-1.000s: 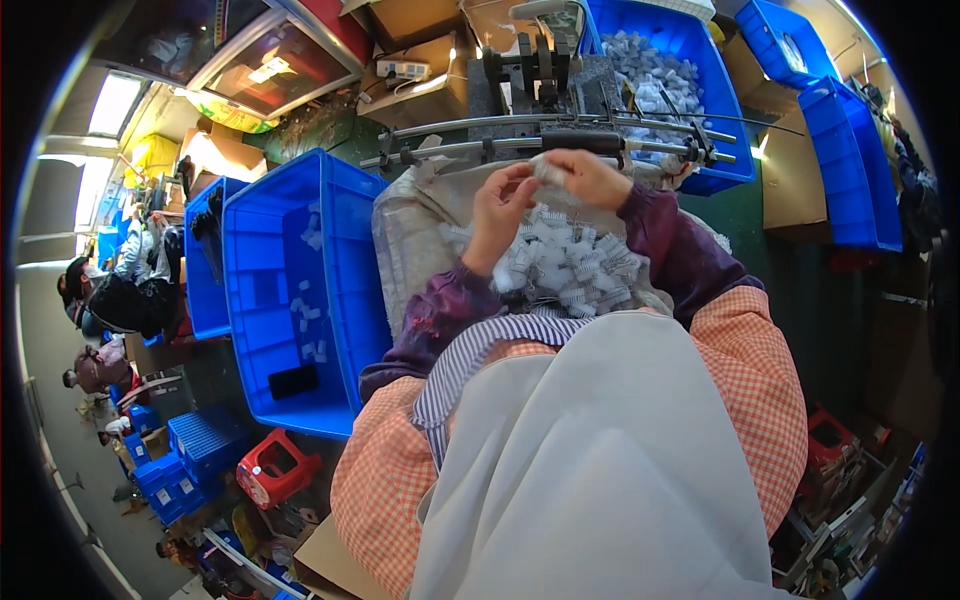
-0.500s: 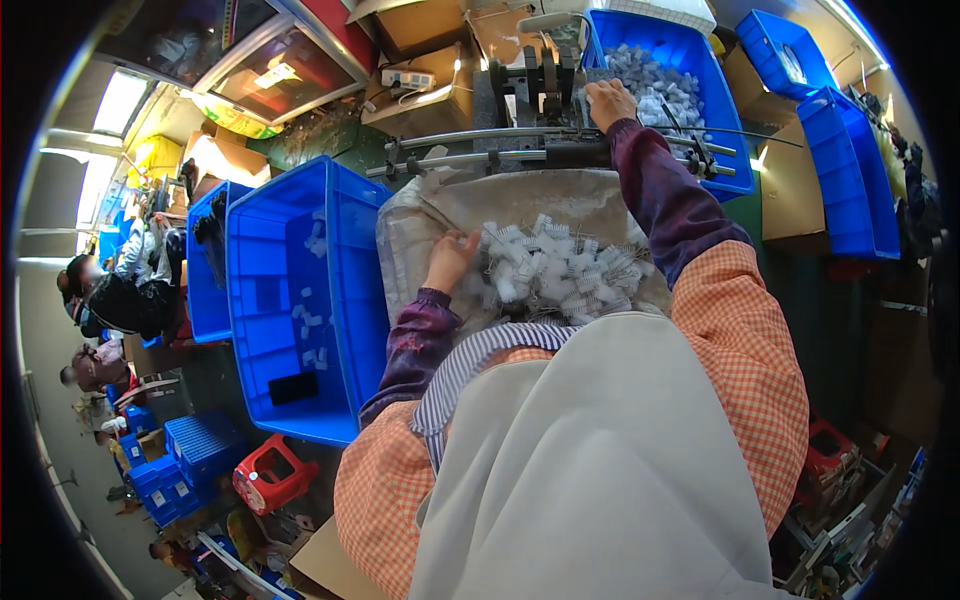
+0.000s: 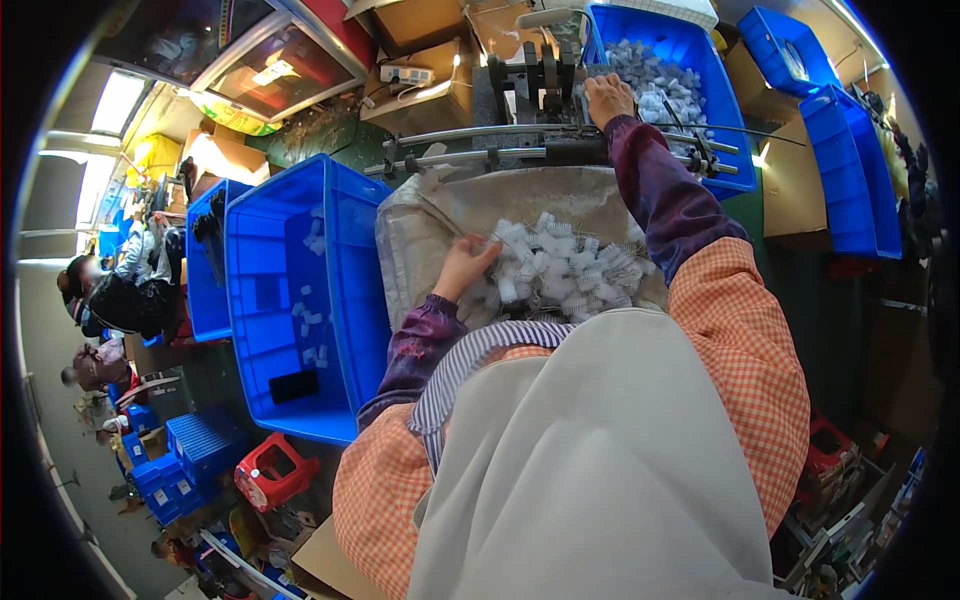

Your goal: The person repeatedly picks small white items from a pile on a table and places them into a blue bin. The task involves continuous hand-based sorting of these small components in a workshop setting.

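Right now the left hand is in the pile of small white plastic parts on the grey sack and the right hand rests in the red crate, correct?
Not quite. In the head view the right hand reaches the black machine beside the blue plastic bin, not a red crate.

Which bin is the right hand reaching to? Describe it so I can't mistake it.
Start at the sack of white plastic parts in front of the person, where the left hand rests. Just beyond the metal rail, the right hand is at a blue bin. Unlike the nearly empty blue bin at left, it holds a heap of white pieces.
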`<action>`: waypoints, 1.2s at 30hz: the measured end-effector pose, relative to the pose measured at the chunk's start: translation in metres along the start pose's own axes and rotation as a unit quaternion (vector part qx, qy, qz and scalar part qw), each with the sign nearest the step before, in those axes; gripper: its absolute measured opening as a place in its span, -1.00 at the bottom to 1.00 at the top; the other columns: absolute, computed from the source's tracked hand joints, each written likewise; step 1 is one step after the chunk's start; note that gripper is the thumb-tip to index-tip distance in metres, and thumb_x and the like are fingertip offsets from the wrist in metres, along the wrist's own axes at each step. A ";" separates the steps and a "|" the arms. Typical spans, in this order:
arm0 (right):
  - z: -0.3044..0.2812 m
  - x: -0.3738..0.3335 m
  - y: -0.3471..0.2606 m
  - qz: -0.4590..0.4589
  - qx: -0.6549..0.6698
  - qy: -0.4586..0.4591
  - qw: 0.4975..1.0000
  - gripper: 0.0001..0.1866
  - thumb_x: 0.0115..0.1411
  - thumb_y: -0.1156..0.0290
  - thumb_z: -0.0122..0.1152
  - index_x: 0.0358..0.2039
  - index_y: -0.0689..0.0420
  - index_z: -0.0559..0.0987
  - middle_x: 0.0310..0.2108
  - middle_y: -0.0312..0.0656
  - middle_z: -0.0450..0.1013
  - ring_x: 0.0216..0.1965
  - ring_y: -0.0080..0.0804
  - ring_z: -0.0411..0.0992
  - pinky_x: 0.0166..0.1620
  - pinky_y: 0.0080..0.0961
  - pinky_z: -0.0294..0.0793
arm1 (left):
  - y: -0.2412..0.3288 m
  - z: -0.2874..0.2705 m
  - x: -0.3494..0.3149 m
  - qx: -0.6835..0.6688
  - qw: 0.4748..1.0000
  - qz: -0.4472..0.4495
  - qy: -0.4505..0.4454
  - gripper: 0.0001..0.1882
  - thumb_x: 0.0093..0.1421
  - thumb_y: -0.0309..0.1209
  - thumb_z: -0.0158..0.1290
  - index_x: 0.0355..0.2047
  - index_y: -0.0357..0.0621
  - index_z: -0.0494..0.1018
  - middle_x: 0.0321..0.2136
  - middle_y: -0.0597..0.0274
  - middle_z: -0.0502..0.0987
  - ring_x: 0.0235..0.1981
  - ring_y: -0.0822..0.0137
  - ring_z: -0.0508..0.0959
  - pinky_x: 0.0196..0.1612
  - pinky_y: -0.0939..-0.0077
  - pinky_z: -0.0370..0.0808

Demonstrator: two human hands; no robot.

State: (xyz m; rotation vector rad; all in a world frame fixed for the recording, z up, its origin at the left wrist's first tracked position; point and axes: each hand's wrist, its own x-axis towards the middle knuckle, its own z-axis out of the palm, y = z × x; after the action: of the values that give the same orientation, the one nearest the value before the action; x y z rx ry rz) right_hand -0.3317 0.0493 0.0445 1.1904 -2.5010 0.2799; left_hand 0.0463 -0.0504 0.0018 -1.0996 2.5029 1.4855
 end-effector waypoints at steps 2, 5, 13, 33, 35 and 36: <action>0.000 0.000 0.000 -0.005 0.018 0.002 1.000 -0.89 0.02 0.40 -0.02 -0.43 0.05 0.47 -0.29 -0.27 0.43 -0.11 -0.26 0.29 -0.11 -0.33 0.26 | 0.006 0.001 0.002 -0.004 1.000 -0.007 -0.016 -0.45 -0.04 -0.01 0.12 -0.27 -0.31 0.43 -0.40 0.06 0.47 -0.35 0.34 0.45 -0.24 0.53 0.36; 0.003 0.000 0.002 -0.005 0.035 0.006 0.999 -0.89 0.04 0.38 -0.01 -0.42 0.04 0.48 -0.28 -0.27 0.43 -0.09 -0.27 0.29 -0.10 -0.34 0.25 | 0.031 -0.003 -0.004 -0.055 0.997 -0.002 -0.051 -0.41 -0.06 -0.03 0.15 -0.24 -0.34 0.40 -0.43 0.10 0.47 -0.38 0.37 0.44 -0.27 0.52 0.38; -0.004 0.007 0.002 0.049 0.072 -0.066 0.994 -0.78 0.06 0.23 0.01 -0.29 -0.10 0.55 -0.23 -0.36 0.45 -0.07 -0.36 0.28 -0.01 -0.28 0.14 | 0.052 0.015 -0.012 -0.009 0.994 0.107 -0.003 -0.49 -0.08 -0.17 0.18 -0.24 -0.30 0.34 -0.50 -0.02 0.47 -0.46 0.21 0.48 -0.37 0.41 0.41; -0.008 -0.008 -0.041 0.093 0.016 -0.039 0.995 -0.69 0.08 0.15 -0.06 -0.34 0.05 0.55 -0.23 -0.16 0.39 -0.04 -0.20 0.18 0.01 -0.16 0.03 | 0.082 0.013 -0.007 0.255 0.953 0.138 0.092 -0.79 0.13 -0.36 -0.11 -0.30 -0.26 0.26 -0.41 -0.15 0.45 -0.36 -0.12 0.45 -0.29 0.08 0.37; -0.005 -0.005 -0.054 0.085 0.002 -0.038 0.996 -0.70 0.07 0.17 -0.06 -0.33 0.06 0.55 -0.24 -0.17 0.39 -0.04 -0.20 0.18 0.02 -0.15 0.02 | 0.083 0.010 -0.005 0.274 0.942 0.160 0.110 -0.81 0.13 -0.39 -0.10 -0.30 -0.24 0.27 -0.38 -0.09 0.44 -0.34 -0.08 0.44 -0.28 0.13 0.37; -0.005 -0.004 -0.057 0.081 -0.005 -0.037 0.996 -0.70 0.07 0.18 -0.05 -0.33 0.06 0.55 -0.24 -0.17 0.39 -0.04 -0.20 0.19 0.02 -0.15 0.02 | 0.084 0.008 -0.004 0.260 0.939 0.185 0.130 -0.82 0.13 -0.41 -0.10 -0.29 -0.24 0.28 -0.37 -0.07 0.43 -0.34 -0.06 0.44 -0.28 0.14 0.37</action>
State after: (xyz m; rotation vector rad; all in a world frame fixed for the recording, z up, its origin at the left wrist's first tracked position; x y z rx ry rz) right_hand -0.2836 0.0176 0.0490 1.0117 -2.6655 0.2692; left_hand -0.0029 -0.0171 0.0624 -0.8014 3.1499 0.6536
